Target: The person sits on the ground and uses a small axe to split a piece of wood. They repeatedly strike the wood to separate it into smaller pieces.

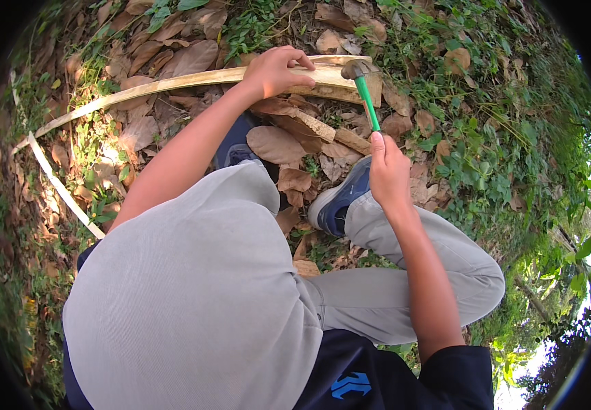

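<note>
My left hand (277, 71) is closed over a long pale wooden strip (152, 87), its thumb and fingers bent around the strip near the right end. That end lies on a short, thick piece of wood (340, 91) on the ground. In my right hand (389, 171) is a hammer (367, 100) with a green handle, gripped low with the thumb along it. The dark metal head is over the right end of the wood; whether it touches is hard to tell. Any small thing between my left fingertips is too small to make out.
Dry brown leaves (278, 145) and green plants (473, 137) cover the ground. Broken wood pieces (319, 127) lie just in front of my blue shoe (350, 195). Another pale strip (60, 183) slants across the left side. My bent leg (445, 253) is beside my right forearm.
</note>
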Available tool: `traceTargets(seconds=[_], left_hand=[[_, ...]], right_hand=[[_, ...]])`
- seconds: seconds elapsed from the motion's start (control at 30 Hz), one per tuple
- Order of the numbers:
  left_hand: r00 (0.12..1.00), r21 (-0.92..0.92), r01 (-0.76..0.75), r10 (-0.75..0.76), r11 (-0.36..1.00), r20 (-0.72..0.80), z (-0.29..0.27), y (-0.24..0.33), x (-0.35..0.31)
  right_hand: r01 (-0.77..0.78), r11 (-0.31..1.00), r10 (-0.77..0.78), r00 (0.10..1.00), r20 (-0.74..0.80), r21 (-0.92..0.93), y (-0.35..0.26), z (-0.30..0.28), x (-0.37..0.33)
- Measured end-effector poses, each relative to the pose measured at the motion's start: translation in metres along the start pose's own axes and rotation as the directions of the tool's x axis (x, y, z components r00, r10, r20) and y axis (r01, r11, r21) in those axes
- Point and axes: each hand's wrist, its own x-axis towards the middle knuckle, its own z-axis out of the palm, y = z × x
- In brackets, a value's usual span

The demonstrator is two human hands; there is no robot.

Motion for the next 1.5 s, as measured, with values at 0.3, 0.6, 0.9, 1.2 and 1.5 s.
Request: traceTargets(seconds=[0.3, 0.6, 0.9, 1.2, 1.5], left_hand=[[1.000, -0.019, -0.014, 0.014, 1.000, -0.021, 0.001, -0.005, -0.001], [0.998, -0.027, -0.051, 0.050, 0.998, -0.050, 0.004, -0.008, -0.002], [0.998, -0.033, -0.038, 0.037, 0.999, -0.053, 0.002, -0.004, 0.000], [1.000, -0.027, -0.010, 0.010, 1.000, -0.022, 0.004, -0.010, 0.002], [0.999, -0.013, -0.024, 0.024, 1.000, -0.044, 0.005, -0.008, 0.000]], right_hand=[[0.025, 0.969, -0.005, 0.997, -0.082, 0.247, -0.031, -0.021, -0.004], [0.021, 0.963, -0.004, 0.998, -0.064, 0.270, -0.032, -0.024, -0.004], [-0.043, 0.996, 0.042, 0.999, 0.021, 0.075, -0.012, -0.012, -0.002], [-0.007, 0.994, 0.008, 1.000, -0.007, 0.111, -0.019, -0.011, -0.002], [0.056, 0.954, -0.039, 0.997, -0.063, 0.294, -0.031, -0.027, -0.005]])
